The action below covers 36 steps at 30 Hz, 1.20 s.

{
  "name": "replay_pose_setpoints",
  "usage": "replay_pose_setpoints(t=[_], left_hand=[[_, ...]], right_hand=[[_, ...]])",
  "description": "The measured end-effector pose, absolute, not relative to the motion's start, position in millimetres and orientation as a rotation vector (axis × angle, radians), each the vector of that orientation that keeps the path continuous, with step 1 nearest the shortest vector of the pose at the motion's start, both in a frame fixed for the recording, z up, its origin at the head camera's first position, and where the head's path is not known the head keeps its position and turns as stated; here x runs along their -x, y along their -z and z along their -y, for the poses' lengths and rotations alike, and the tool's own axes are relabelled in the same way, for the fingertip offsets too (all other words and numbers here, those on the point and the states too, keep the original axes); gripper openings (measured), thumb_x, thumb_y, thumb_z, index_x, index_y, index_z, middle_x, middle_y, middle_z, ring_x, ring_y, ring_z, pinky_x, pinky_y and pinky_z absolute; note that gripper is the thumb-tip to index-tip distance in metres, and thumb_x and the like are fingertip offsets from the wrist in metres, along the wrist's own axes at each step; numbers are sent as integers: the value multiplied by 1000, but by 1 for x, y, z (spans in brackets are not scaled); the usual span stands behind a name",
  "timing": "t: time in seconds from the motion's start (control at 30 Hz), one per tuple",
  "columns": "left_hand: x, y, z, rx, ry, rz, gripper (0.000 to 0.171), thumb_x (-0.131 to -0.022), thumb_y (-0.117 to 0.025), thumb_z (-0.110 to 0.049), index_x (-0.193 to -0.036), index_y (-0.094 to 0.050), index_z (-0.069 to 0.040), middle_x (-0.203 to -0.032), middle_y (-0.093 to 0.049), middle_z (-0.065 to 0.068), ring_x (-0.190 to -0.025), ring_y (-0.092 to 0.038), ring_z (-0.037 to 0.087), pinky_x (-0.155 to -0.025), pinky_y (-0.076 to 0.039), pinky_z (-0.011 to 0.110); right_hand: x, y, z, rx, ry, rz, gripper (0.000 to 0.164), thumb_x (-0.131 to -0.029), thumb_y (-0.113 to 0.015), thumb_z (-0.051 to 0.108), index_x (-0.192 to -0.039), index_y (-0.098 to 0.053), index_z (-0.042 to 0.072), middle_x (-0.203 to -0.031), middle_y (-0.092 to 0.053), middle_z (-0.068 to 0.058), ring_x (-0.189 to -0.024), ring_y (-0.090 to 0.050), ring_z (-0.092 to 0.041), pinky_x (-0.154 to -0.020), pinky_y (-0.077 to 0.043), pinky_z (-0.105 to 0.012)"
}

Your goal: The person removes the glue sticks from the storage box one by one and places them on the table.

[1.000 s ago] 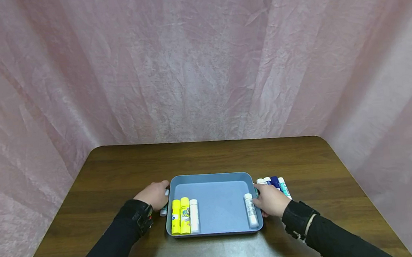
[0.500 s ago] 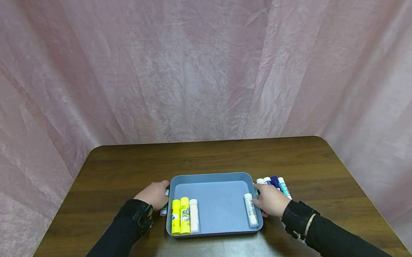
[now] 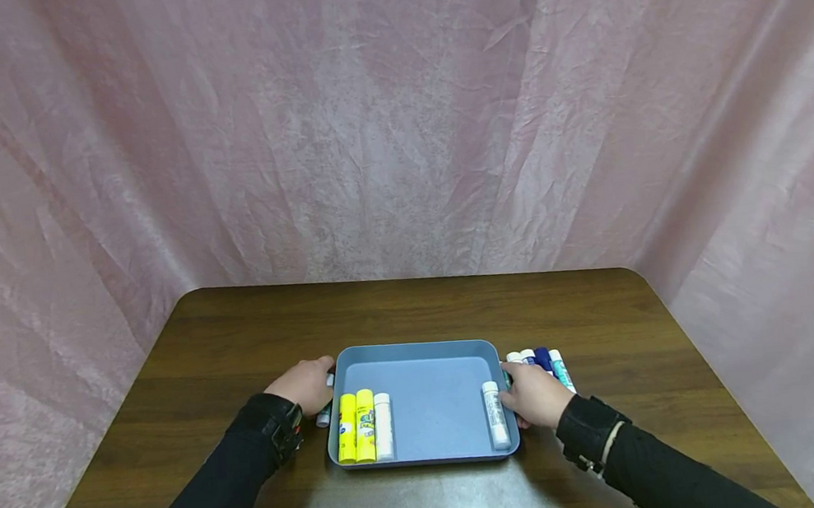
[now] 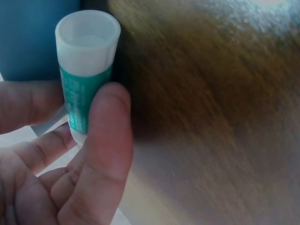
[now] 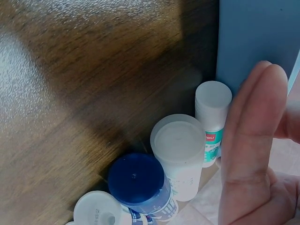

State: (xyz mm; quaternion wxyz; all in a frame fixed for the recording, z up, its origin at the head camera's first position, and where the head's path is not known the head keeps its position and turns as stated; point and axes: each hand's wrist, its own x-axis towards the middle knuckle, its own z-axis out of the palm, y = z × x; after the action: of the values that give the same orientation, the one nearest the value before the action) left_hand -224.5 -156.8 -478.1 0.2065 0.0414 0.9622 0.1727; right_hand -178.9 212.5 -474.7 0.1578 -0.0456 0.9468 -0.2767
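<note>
I pinch a white-ended glue stick [image 4: 76,101] with a green label in my left hand [image 3: 307,386] — it slants beside the left wall of a shallow blue tray [image 3: 434,404], rectangular, round-cornered, lying flat — right edge touched by my right hand [image 3: 537,394].

Curtain [image 3: 393,123]: I'm getting soft, even light, with gently shaded folds.
Tabletop [image 3: 413,311]: pale glare spreads across the near side, darker shadow flanking it.
Left wrist view: dimmer and hazier on my feed, tabletop smeared, white glare top right.
Right wrist view: glare upper left, shadow along the tray [image 5: 258,37], blue cap [image 5: 135,176] fairly crisp.
</note>
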Motion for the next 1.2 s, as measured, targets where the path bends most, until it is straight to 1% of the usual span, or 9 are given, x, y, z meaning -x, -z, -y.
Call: replay_pose_setpoints(t=[0.4,0.6,0.87,1.2], left_hand=[[222,474,156,-144,-470,-2696,57,-96,-62,-18,-148,-47,0,-140,-60,22,-114,-61,30,-102,-49,54],[223,476,157,-134,-477,-2691,57,-96,-62,-17,-149,-46,0,-140,-60,21,-107,-61,29,-98,-51,51],[222,475,157,-129,-466,-2706,55,-97,-62,-18,-147,-48,0,-140,-60,22,-115,-61,32,-104,-48,56],[217,469,161,-157,-470,-2720,48,-99,-61,-19,-143,-52,-3,-133,-65,18,-106,-63,27,-98,-51,51]], right_hand=[[179,475,-212,122,792,-2713,59,-96,-68,13,-148,-45,-5,-57,-59,-4,-48,-61,-19,-48,-42,-27],[179,475,-212,120,798,-2708,60,-96,-68,13,-148,-45,-6,-57,-59,-5,-48,-61,-19,-49,-43,-28],[178,477,-213,127,800,-2710,60,-97,-67,13,-148,-45,-6,-56,-58,-3,-48,-61,-19,-49,-44,-28],[178,478,-213,152,805,-2721,60,-96,-67,12,-148,-44,-8,-55,-58,-2,-45,-58,-14,-49,-44,-28]])
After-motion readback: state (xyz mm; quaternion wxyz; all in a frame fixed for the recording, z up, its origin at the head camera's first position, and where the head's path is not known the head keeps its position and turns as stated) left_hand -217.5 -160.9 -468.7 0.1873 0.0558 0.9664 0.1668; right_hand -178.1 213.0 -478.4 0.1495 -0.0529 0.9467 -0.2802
